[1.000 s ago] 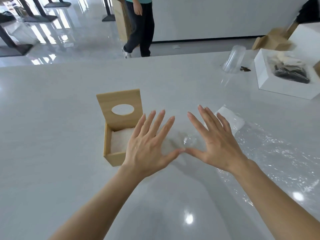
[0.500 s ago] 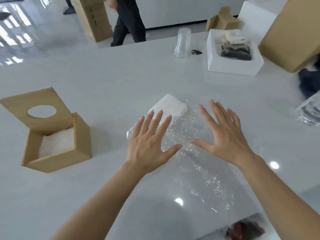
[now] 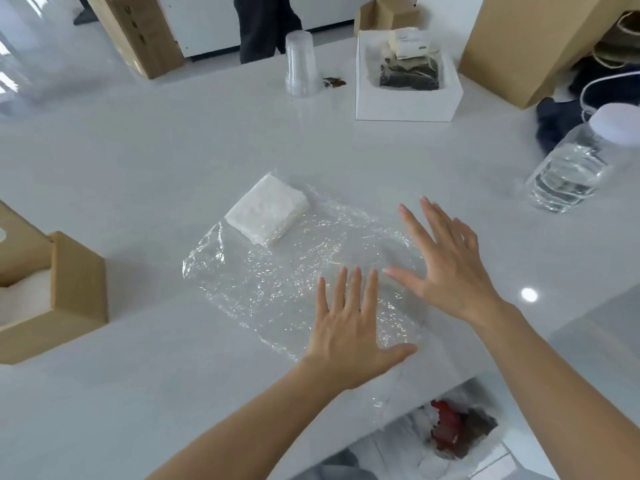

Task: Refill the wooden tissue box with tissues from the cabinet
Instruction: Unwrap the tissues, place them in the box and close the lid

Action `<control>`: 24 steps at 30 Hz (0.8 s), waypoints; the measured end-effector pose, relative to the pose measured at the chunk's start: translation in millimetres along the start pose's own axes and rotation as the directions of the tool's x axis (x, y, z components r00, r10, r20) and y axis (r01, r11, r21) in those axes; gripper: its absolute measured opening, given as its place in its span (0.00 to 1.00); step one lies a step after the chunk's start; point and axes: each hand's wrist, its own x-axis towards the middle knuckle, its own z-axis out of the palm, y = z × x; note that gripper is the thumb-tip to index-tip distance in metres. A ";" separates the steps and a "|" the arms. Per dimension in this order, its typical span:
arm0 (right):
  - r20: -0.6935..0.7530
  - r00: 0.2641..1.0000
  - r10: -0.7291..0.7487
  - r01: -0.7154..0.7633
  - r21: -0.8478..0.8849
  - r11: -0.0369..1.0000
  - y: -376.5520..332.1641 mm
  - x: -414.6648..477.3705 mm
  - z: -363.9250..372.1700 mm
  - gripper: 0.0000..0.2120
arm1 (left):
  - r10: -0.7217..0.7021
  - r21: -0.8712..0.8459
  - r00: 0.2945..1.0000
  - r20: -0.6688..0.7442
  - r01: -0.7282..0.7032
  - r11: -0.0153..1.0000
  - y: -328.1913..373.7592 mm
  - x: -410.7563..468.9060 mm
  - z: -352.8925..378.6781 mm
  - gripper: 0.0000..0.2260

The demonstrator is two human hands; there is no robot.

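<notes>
White shiny table [image 3: 138, 161] holds a crinkly clear plastic bag [image 3: 277, 271]. Both hands, left hand [image 3: 349, 330] and right hand [image 3: 450, 268], hang spread flat above it, holding nothing. Open wooden tissue box [image 3: 69, 289] sits far left.

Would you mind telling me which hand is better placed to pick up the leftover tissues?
The left, probably. Both hands are open and empty, but the left hand is on the side of the tissue stack and wooden box; the right hand would cross over.

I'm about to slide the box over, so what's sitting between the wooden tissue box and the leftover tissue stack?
Head view: only bare white table between the wooden tissue box and the tissue stack.
</notes>
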 end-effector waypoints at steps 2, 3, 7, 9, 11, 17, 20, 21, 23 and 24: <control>0.004 1.000 0.012 -0.012 0.033 0.999 7.1 -4.8 0.6 0.41 | -0.008 0.040 0.999 0.034 0.006 0.999 5.3 2.9 14.0 0.46; 0.004 1.000 0.013 -0.014 0.048 0.999 10.2 -7.1 0.7 0.40 | -0.007 0.050 1.000 0.002 0.007 0.999 5.1 3.3 17.8 0.43; -0.014 0.999 0.036 -0.034 0.098 0.995 17.2 -14.7 6.4 0.39 | -0.009 0.060 0.973 -0.230 0.023 0.998 -0.8 4.4 25.1 0.25; -0.050 0.997 0.051 -0.044 0.136 0.990 18.1 -15.8 11.6 0.37 | 0.004 0.029 0.959 -0.283 0.005 1.000 -4.2 5.4 21.3 0.19; -0.102 0.993 0.058 -0.038 0.182 0.983 17.1 -16.2 16.5 0.34 | 0.028 0.012 0.946 -0.324 -0.025 1.000 -8.2 7.6 18.0 0.11; -0.387 0.920 0.063 0.057 0.290 0.955 8.1 -19.2 24.7 0.18 | -0.103 -0.155 0.934 -0.341 0.052 0.986 -10.6 8.1 3.7 0.07; -0.441 0.898 0.017 0.164 0.369 0.915 4.7 -25.0 22.5 0.11 | -0.299 -0.382 0.906 -0.298 0.174 0.908 -12.5 9.7 -4.6 0.07; -0.441 0.897 -0.038 0.219 0.367 0.904 3.8 -28.1 21.7 0.10 | -0.342 -0.454 0.895 -0.287 0.187 0.871 -13.5 10.0 -7.9 0.08; -0.427 0.892 -0.148 0.311 0.342 0.887 0.5 -34.9 22.5 0.10 | -0.397 -0.541 0.874 -0.280 0.198 0.817 -14.3 10.6 -15.1 0.09; -0.411 0.892 -0.190 0.339 0.327 0.882 -1.0 -37.2 24.6 0.10 | -0.419 -0.570 0.861 -0.289 0.197 0.797 -14.4 10.6 -17.7 0.09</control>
